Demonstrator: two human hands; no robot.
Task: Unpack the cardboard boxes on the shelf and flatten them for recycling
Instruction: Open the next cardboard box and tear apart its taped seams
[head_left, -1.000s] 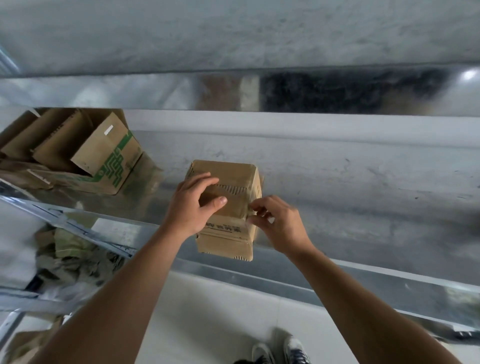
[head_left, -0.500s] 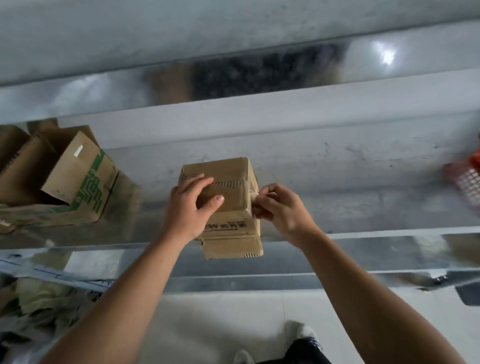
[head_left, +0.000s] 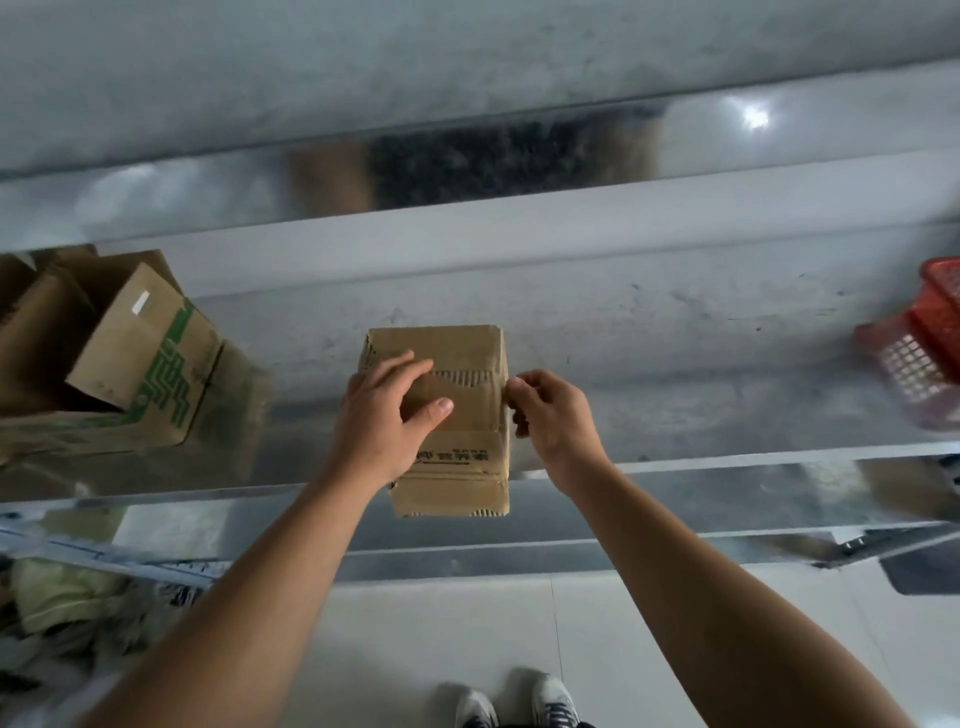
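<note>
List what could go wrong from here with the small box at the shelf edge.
1. The small box sits at the front edge of the shelf, seemingly overhanging it; a pull could tip it to the floor near the shoes.
2. Only the left hand presses on its top, so if whatever the right hand pinches at its right edge gives suddenly, the box may jerk sideways.

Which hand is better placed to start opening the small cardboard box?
Right. The right hand pinches the right top edge of the small cardboard box; the left hand lies on top, steadying it.
</note>
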